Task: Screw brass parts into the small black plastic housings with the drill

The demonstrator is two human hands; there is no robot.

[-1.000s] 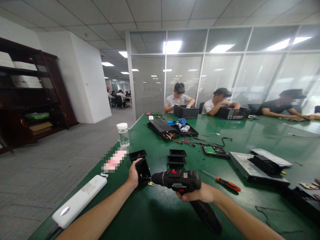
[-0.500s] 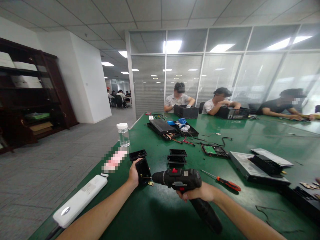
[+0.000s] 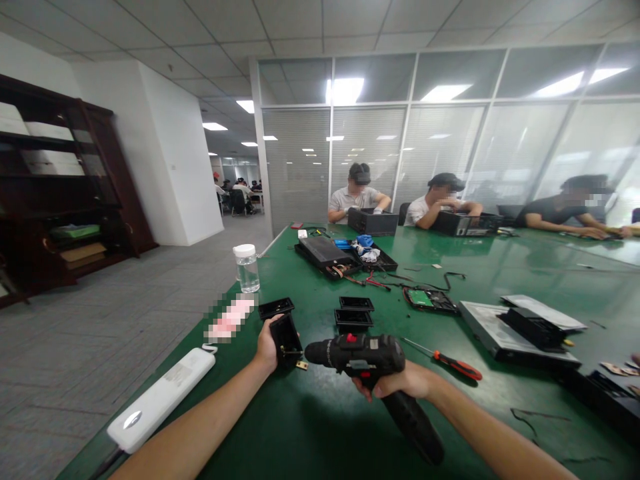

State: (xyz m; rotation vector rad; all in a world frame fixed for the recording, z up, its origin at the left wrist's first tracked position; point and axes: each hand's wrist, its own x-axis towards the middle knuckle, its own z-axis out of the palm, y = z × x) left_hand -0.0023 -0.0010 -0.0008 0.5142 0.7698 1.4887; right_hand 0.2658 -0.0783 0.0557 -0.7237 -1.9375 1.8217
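My left hand (image 3: 269, 344) is closed around a small black open-topped plastic box (image 3: 287, 333), tilted with its opening toward the right. In my right hand (image 3: 395, 383) is a black cordless drill (image 3: 360, 353) with red switches, its chuck pointing left. The drill's thin bit reaches into the box, though its tip is hard to make out. Below the box, a small brass-coloured metal piece (image 3: 302, 365) lies at its lower edge. Another black box (image 3: 276, 307) sits just behind my left hand, and two similar black boxes (image 3: 354, 319) stand beyond the drill.
A red-and-black screwdriver (image 3: 456, 367) lies right of the drill. Left are a white power strip (image 3: 163, 398) and a clear bottle (image 3: 247, 270). Metal drive cases (image 3: 505, 333) and a circuit-board part (image 3: 430, 299) lie on the green table (image 3: 250, 427). Several people work across it.
Almost nothing differs. The drill has shifted very slightly to the right; both hands keep their hold, with the bit still at the box.
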